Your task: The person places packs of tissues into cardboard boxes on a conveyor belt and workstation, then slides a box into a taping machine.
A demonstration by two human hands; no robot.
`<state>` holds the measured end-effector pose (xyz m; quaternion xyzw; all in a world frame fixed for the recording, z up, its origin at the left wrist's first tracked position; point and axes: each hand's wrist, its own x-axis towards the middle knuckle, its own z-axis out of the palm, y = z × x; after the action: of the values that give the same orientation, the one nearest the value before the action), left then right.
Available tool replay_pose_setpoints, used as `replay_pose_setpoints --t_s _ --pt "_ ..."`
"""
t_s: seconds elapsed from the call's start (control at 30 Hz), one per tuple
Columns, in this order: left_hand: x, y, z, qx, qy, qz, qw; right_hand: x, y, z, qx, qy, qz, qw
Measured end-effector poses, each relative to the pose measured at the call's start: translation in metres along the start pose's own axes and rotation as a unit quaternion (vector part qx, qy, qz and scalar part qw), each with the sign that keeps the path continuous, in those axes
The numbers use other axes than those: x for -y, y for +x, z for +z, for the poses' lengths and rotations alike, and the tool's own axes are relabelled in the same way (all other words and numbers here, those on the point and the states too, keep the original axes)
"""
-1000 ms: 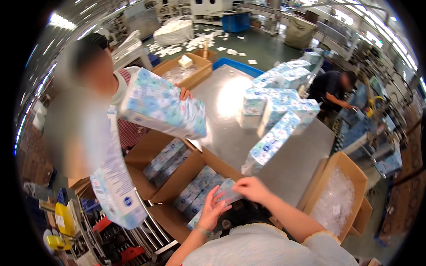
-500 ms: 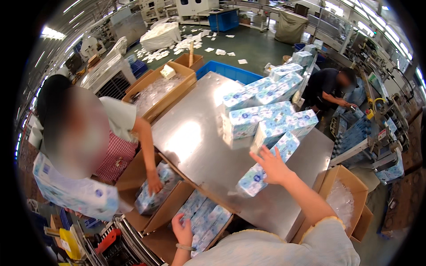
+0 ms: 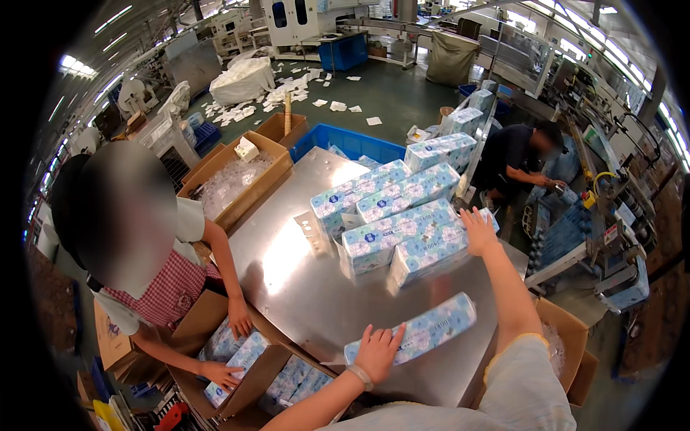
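My left hand [image 3: 379, 355] bends its fingers over the near edge of a long tissue pack [image 3: 437, 327] in blue-and-white floral wrap, which lies slantwise on the metal table [image 3: 287, 266]. Farther off, my right hand [image 3: 479, 233] reaches to the right end of another tissue pack [image 3: 430, 257], fingers spread against it. Part of one more pack peeks out just beyond that hand. Several like packs [image 3: 388, 233] stand side by side behind. Below my left forearm, an open carton [image 3: 284, 352] holds more packs in a row.
To the left, a co-worker has both hands [image 3: 233, 345] on packs in another carton [image 3: 194, 323]. A second person [image 3: 517, 158] bends over a machine at right. Beyond the table stand a blue bin [image 3: 352, 136] and a carton of clear plastic [image 3: 237, 172].
My left hand has come from the carton onto the near pack, which now lies turned and closer. My right hand has moved away to the far packs. The co-worker has lowered a pack into the carton.
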<state>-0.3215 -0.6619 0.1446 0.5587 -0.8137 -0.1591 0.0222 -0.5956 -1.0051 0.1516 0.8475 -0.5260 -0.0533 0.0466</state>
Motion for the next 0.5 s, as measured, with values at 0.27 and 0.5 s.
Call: replay_pose_setpoints --t_s 0.27,0.5 --pt "0.006 -0.019 -0.017 0.057 0.034 0.163 0.984 0.112 -0.067 -0.034 0.132 0.045 -0.106 0.984" --pt "-0.016 -0.110 -0.106 -0.132 0.081 0.126 0.980 0.129 -0.164 -0.051 0.135 0.038 -0.040 0.989"
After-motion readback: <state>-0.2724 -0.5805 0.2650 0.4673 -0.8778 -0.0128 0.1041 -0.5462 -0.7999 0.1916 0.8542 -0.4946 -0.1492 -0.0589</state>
